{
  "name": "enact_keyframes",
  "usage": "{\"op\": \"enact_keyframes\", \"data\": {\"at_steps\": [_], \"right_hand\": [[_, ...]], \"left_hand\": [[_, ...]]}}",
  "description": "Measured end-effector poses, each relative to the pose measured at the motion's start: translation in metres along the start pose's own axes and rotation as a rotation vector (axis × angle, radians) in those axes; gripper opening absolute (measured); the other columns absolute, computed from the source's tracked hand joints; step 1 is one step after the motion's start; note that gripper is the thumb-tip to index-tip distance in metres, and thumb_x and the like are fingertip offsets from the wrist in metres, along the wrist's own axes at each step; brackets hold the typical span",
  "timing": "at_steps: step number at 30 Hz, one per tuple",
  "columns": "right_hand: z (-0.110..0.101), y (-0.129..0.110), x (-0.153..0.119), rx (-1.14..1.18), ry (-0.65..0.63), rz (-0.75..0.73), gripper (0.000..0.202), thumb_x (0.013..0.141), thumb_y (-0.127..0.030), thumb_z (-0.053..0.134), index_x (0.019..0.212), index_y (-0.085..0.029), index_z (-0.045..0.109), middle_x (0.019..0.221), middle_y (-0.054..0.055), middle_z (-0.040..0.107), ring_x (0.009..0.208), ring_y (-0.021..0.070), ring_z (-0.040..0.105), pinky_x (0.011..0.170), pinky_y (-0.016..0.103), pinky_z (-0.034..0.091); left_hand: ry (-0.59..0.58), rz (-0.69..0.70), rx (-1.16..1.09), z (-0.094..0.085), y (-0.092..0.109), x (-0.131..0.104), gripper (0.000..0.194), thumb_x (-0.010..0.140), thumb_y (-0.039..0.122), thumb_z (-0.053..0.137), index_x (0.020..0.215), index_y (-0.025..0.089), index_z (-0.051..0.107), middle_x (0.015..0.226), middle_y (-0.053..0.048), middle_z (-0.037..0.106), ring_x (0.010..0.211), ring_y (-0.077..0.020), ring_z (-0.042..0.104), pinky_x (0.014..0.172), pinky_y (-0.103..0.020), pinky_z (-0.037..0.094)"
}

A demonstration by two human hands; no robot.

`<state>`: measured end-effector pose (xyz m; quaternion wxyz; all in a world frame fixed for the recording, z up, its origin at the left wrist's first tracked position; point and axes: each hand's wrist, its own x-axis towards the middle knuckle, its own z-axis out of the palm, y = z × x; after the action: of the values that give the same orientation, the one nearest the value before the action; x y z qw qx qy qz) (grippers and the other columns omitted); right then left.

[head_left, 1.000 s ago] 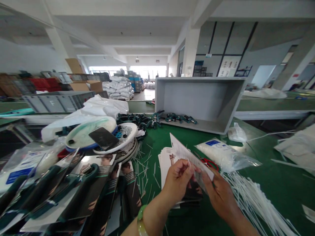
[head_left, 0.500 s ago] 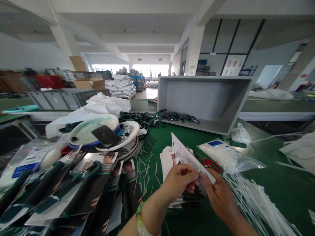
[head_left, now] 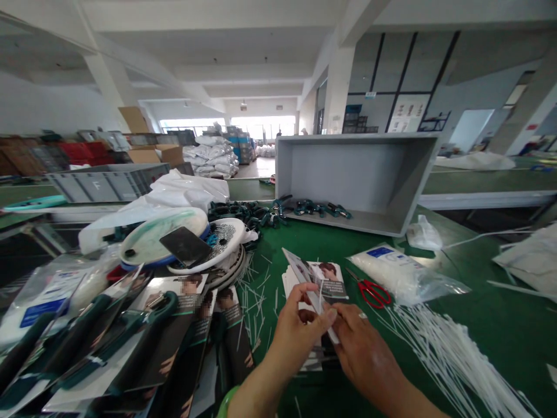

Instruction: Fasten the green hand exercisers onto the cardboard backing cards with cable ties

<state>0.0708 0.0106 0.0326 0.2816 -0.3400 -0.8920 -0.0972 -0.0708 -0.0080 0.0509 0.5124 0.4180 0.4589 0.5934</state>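
A thin printed card (head_left: 296, 268) stands tilted between my two hands, its pale side towards the left. My left hand (head_left: 298, 331) pinches it, fingers bent round the left side and thumb against the near part. A thin white cable tie (head_left: 321, 291) shows upright at the card, by my left fingertips. My right hand (head_left: 363, 345), with a ring, is closed on the card's right side; its fingertips are partly hidden. Beneath lies a stack of printed cards (head_left: 333, 278). Red-handled scissors (head_left: 373, 293) and a bundle of white cable ties (head_left: 461, 354) lie to the right.
Carded dark green hand tools (head_left: 148, 325) are piled at left. Behind them are round lids (head_left: 163, 235) with a phone (head_left: 186, 247) on top. A grey bin (head_left: 352, 180) lies on its side, with small dark clamps (head_left: 322, 208) at its mouth. A clear bag (head_left: 402, 273) rests on the right.
The card has swung to the left and lower, now seen nearly edge-on. My right hand has moved left, closer to my left hand, uncovering more of the stack and scissors.
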Motion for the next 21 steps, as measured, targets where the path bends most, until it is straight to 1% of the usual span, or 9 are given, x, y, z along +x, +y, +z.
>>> {"op": "enact_keyframes", "data": {"at_steps": [3,5,8,9,11,13,15,18,21], "right_hand": [[-0.003,-0.002,0.002,0.034,-0.042,-0.027,0.034,0.076,-0.015,0.049,0.108,-0.01,0.058,0.101,0.015,0.062,0.092,0.0256,0.059,0.077,0.039,0.053],[-0.006,0.009,0.002,0.071,-0.025,0.006,0.035,0.08,-0.028,0.053,0.111,-0.014,0.057,0.104,0.012,0.062,0.094,0.0239,0.059,0.078,0.036,0.052],[-0.007,0.048,0.009,0.097,0.045,0.22,0.034,0.085,-0.039,0.046,0.108,-0.017,0.059,0.1,0.01,0.064,0.085,0.0197,0.061,0.074,0.032,0.052],[-0.006,0.065,0.014,0.102,0.04,0.312,0.034,0.086,-0.039,0.042,0.106,-0.017,0.059,0.098,0.009,0.064,0.08,0.0183,0.061,0.071,0.03,0.051],[0.0,0.101,0.028,0.088,-0.05,0.42,0.033,0.086,-0.038,0.041,0.101,-0.017,0.061,0.096,0.008,0.065,0.077,0.0175,0.061,0.072,0.03,0.049],[0.009,0.133,0.044,0.061,-0.21,0.462,0.032,0.085,-0.035,0.041,0.099,-0.018,0.063,0.099,0.008,0.065,0.081,0.0183,0.061,0.076,0.029,0.047],[0.024,0.156,0.062,0.045,-0.31,0.478,0.031,0.084,-0.033,0.04,0.098,-0.018,0.064,0.096,0.008,0.066,0.085,0.0194,0.061,0.076,0.029,0.045],[0.052,0.168,0.09,0.054,-0.359,0.474,0.033,0.083,-0.031,0.04,0.097,-0.016,0.065,0.094,0.01,0.067,0.086,0.0215,0.062,0.075,0.03,0.044],[0.079,0.161,0.116,0.111,-0.442,0.415,0.032,0.08,-0.034,0.045,0.098,-0.017,0.066,0.095,0.009,0.068,0.086,0.021,0.062,0.073,0.028,0.044]], "left_hand": [[0.039,-0.047,0.09,-0.02,-0.013,0.011,0.028,0.067,0.039,0.066,0.073,0.016,0.054,0.062,0.004,0.052,0.049,-0.0057,0.046,0.048,-0.018,0.038],[0.076,-0.08,0.095,-0.033,-0.025,0.021,0.029,0.066,0.041,0.065,0.074,0.015,0.054,0.057,0.005,0.05,0.048,-0.0065,0.046,0.047,-0.018,0.037],[0.047,-0.13,0.202,-0.047,-0.04,0.036,0.037,0.061,0.036,0.068,0.088,0.014,0.056,0.068,0.002,0.056,0.05,-0.0078,0.049,0.048,-0.02,0.038],[0.037,-0.13,0.283,-0.049,-0.042,0.04,0.041,0.062,0.034,0.067,0.096,0.014,0.056,0.074,0.0,0.058,0.052,-0.0084,0.05,0.05,-0.021,0.04],[0.054,-0.077,0.516,-0.05,-0.043,0.044,0.05,0.064,0.03,0.064,0.11,0.015,0.053,0.092,-0.006,0.06,0.063,-0.0122,0.056,0.06,-0.025,0.045],[0.095,0.006,0.774,-0.05,-0.043,0.045,0.057,0.064,0.031,0.064,0.117,0.017,0.052,0.113,-0.011,0.055,0.09,-0.0205,0.057,0.08,-0.031,0.044],[0.107,0.052,0.937,-0.049,-0.045,0.045,0.062,0.062,0.036,0.066,0.12,0.018,0.052,0.129,-0.012,0.046,0.115,-0.028,0.043,0.098,-0.037,0.033],[0.056,0.032,0.916,-0.049,-0.06,0.046,0.066,0.068,0.039,0.06,0.129,0.017,0.045,0.142,-0.01,0.031,0.13,-0.0284,0.025,0.107,-0.039,0.019],[0.026,0.027,0.783,-0.051,-0.08,0.051,0.063,0.075,0.03,0.053,0.134,0.018,0.037,0.148,-0.005,0.021,0.135,-0.0215,0.016,0.109,-0.034,0.014]]}}
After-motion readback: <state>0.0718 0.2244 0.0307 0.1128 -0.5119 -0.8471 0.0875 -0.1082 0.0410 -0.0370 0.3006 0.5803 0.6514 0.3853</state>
